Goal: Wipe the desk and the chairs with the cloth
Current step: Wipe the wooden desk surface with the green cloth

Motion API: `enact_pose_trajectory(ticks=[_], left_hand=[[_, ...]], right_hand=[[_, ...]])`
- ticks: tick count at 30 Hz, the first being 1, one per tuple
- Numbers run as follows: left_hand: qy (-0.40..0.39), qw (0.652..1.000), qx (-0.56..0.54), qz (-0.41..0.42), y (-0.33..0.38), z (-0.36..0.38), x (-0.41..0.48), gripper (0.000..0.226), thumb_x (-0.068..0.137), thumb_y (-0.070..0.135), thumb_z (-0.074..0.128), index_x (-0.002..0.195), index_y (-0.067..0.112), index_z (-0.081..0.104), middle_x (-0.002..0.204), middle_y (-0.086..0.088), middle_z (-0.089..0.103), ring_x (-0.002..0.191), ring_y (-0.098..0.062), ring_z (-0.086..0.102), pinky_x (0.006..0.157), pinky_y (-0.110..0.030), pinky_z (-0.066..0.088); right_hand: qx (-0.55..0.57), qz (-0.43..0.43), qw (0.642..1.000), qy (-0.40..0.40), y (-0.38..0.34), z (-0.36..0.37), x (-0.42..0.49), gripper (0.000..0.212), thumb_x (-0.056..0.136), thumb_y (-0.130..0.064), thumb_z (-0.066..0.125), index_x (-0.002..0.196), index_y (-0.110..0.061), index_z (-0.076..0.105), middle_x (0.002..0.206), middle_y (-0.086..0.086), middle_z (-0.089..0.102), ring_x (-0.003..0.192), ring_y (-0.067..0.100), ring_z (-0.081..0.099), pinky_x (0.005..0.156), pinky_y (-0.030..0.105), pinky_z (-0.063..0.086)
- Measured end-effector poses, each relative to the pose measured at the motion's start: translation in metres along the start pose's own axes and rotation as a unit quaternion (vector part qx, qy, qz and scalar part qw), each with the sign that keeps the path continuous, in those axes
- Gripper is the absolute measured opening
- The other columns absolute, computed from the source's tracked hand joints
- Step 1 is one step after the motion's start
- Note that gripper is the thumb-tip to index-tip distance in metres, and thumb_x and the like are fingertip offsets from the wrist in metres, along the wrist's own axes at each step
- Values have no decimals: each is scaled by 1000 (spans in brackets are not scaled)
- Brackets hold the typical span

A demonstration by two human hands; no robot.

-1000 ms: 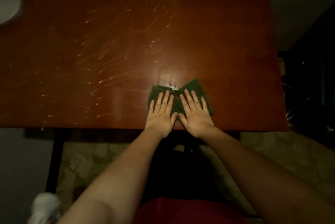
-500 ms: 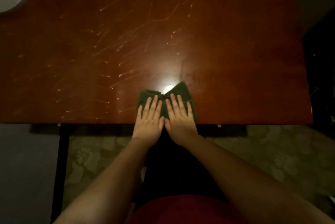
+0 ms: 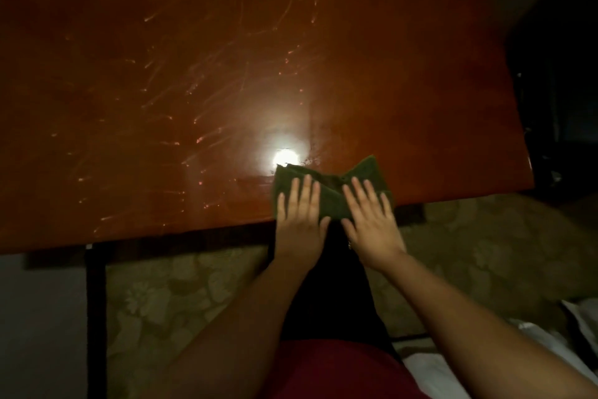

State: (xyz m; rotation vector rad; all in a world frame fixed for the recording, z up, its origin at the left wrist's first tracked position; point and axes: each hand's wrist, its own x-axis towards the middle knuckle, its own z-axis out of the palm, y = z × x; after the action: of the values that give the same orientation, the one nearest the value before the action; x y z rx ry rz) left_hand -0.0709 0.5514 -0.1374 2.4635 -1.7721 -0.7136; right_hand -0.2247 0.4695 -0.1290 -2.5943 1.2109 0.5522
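One desk (image 3: 194, 75) was observed, its top reddish-brown and glossy, marked with many fine pale scratches. One bright light reflection (image 3: 284, 157) sat on the desk top, just beyond the cloth's far left corner.

One cloth (image 3: 365, 170), dark green and folded or bunched, lay on the desk at its near edge, right of the desk's centre. Two hands were on it. The left hand (image 3: 299, 224) lay flat, palm down, fingers straight and slightly spread, pressing on the cloth's left part. The right hand (image 3: 372, 224) lay the same way on the right part, fingers straight and a little apart. Both palms overhung the desk's near edge. The thumbs were close together, with cloth showing between the hands.

One dark desk leg (image 3: 96, 301) stood below the desk's near edge, at the left. A floral-patterned floor covering (image 3: 181, 285) lay beneath the desk.
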Motion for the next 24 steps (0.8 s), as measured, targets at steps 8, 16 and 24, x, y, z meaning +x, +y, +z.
enact_pose_trajectory(ticks=[8,16,24], left_hand=[[2,1000,2,29,-19,-10,-2,61,97,40,32,152,14,28,159,-5,24,147,-24,22,117,-48,24],[5,999,19,-35,-95,-26,-19,60,98,40,27,151,12,32,159,-5,23,147,-23,21,118,-46,16],[-44,998,25,-30,-101,-71,84,65,103,44,18,152,17,-17,159,0,-26,146,-19,-25,117,-41,-16]], right_hand=[[38,63,997,-35,-29,-8,7,78,88,-69,-2,146,-23,-26,153,0,-33,142,17,-32,113,41,-21],[76,-27,996,-22,-117,-31,63,78,90,-64,4,152,-18,-7,160,4,-14,148,24,-13,120,50,-3],[73,1,997,-36,-100,-67,142,66,102,-51,10,151,-21,-21,156,1,-33,144,19,-30,119,45,-14]])
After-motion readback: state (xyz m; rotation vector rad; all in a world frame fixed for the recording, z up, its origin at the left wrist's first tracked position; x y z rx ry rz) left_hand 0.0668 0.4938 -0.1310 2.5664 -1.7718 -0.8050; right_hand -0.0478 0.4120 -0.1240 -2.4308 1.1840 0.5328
